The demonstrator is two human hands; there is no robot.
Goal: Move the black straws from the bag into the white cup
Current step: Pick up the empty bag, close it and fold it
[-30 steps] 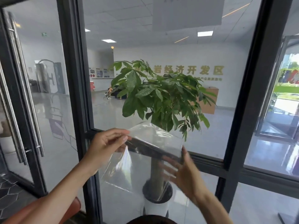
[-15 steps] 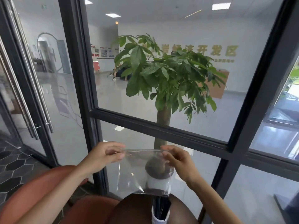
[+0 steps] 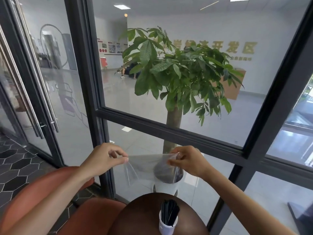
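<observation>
Fingers of both your hands are pinching the top corners of the clear bag [image 3: 149, 165]: your left hand [image 3: 103, 160] is clamping thumb and forefinger together on the corner at nine o'clock, and your right hand [image 3: 186, 160] is gripping the corner at three o'clock, so the film is hanging stretched between them, in the air in front of the glass wall [image 3: 211, 136].

Looking through the plastic, you are seeing only the white planter [image 3: 166, 185] behind the glass; no dark sticks are showing inside the bag, so it appears empty. The black straws [image 3: 169, 212] are standing bunched in the white cup [image 3: 166, 226], which is sitting on the round brown table [image 3: 144, 216] at six o'clock, well below your hands.

Judging by that, the transfer looks complete and you are now just handling the leftover bag. To do this well, keep both pinches firm while you are checking the folds near the bottom for a stray straw, since the creased film could be hiding one. When you are lowering the bag, steer it toward eight o'clock, clear of the cup, because the straws are leaning and a brushing hand or trailing film could tip the cup over.
</observation>
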